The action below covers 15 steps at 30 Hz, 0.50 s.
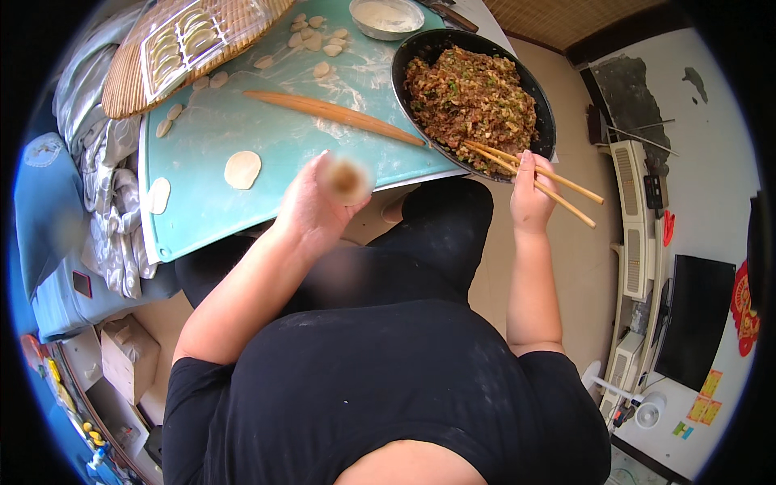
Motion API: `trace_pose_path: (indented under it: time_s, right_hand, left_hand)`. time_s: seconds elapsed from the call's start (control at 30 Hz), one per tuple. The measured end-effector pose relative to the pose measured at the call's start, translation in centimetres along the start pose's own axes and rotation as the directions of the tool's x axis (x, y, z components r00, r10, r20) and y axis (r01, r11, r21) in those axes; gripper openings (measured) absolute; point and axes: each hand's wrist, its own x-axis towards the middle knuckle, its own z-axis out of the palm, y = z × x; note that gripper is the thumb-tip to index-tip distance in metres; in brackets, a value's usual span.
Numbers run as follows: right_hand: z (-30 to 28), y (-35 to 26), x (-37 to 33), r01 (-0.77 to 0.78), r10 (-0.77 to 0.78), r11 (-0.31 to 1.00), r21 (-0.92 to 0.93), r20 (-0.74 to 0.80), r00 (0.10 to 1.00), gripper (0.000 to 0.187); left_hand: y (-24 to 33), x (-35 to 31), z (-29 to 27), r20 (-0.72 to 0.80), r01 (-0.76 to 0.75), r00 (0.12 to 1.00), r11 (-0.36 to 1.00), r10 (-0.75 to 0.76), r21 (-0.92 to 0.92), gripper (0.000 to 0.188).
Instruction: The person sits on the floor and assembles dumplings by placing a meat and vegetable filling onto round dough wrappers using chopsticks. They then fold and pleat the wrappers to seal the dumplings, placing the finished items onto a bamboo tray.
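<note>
My left hand cups a dumpling wrapper over the table's near edge; a blurred brown patch on it looks like filling. My right hand is closed around a pair of wooden chopsticks, their tips in the chopped filling near the pan's near rim. The dark round pan sits at the table's right side. A rolled wrapper lies flat to the left, and another wrapper rests by the mat's left edge. Between them and the pan a tapered rolling pin lies aslant.
On the floured green mat, several dough pieces lie toward the back. A bowl of flour stands behind the pan. At the back left, a woven tray bears a plastic container of dumplings. Grey patterned cloth hangs alongside the table.
</note>
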Motion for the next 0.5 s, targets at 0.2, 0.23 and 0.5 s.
trace_pose_path:
  time_s: [0.2,0.23,0.5]
  right_hand:
    - [-0.5,-0.3,-1.1,-0.351,0.334,0.909,-0.225,-0.107,0.936,0.032]
    - [-1.2,0.9,-1.2,-0.431,0.426,0.883,-0.184,-0.069,0.902,0.036]
    - [-0.7,-5.2,-6.1,-0.276,0.129,0.902,0.332,0.403,0.906,0.016]
  left_hand:
    - [0.6,-0.9,-0.5,0.151,-0.021,0.988,0.999,0.026,-0.034,0.044]
    - [0.7,-1.1,-0.5,0.184,-0.002,0.983,1.000,0.005,-0.017,0.044]
    - [1.3,-3.8,-0.3,0.435,0.132,0.893,0.991,-0.115,-0.010,0.045]
